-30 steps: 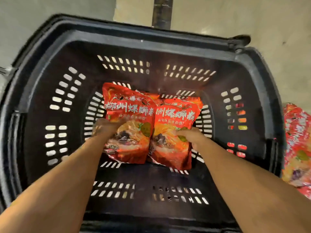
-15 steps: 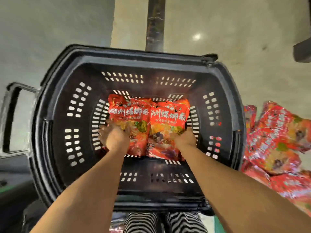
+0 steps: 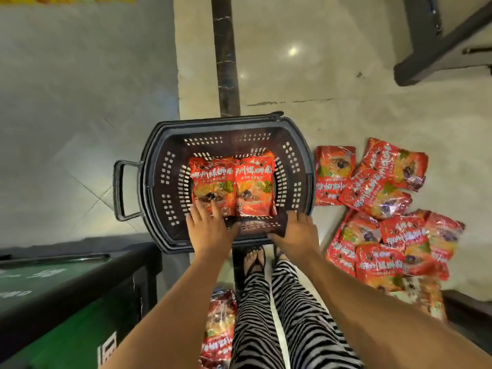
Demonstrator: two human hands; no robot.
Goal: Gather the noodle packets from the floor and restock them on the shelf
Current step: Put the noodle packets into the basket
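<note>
Head view, looking down past striped trousers [image 3: 279, 315] and sandalled feet [image 3: 255, 258]. A single packet [image 3: 219, 326] lies on the floor beside the left leg, partly covered by the left forearm, next to a green-topped unit [image 3: 53, 288].

Just beyond, both hands hold nothing. The left hand [image 3: 210, 227] has its fingers spread and straight over the near edge of the left-hand packet. Whether they press on it or only hover I cannot tell. The right hand [image 3: 298, 230] lies flat and relaxed at the near rim of the black basket [image 3: 159, 209].

Two noodle packets [image 3: 234, 182] sit side by side, face up, on the basket floor. To the right of the basket a pile of packets [image 3: 386, 222] is spread on the tiles, overlapping too much to count. Its near end is blurred.

By my reading the gathering has hardly begun, with two packets collected and most of them not yet picked up. No restocking has started.

Farthest off, a dark frame [image 3: 439, 49] at the top right is cut by the picture edge. It may be the shelf's base, but no shelf boards show.
</note>
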